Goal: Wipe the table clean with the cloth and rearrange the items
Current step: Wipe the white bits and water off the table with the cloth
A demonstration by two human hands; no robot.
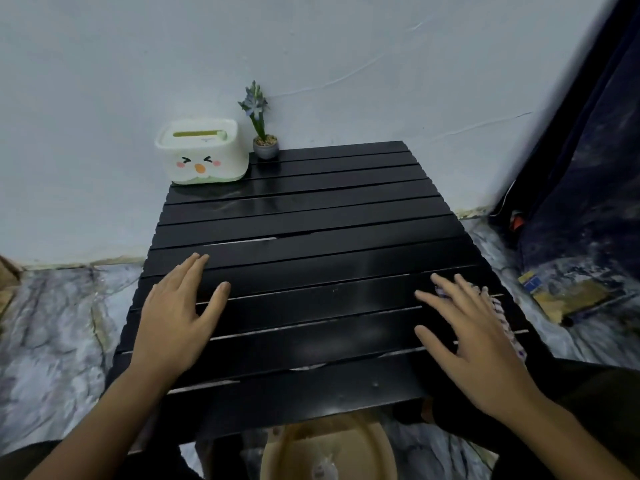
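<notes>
A low black slatted table (311, 216) fills the middle of the head view. My left hand (173, 317) lies flat on its near left part, fingers apart, holding nothing. My right hand (471, 341) presses flat on a pale patterned cloth (502, 313) at the table's near right edge; most of the cloth is hidden under the palm. A white tissue box (202, 154) with a cartoon face stands at the far left corner. Just right of it is a small potted plant (261, 133) with a bluish flower.
A pale wall runs behind the table. The floor (59, 323) has a marbled grey cover. Dark fabric (588, 168) hangs at the right, with cardboard scraps (568, 296) on the floor below it. A beige round basin (329, 452) sits under the table's near edge.
</notes>
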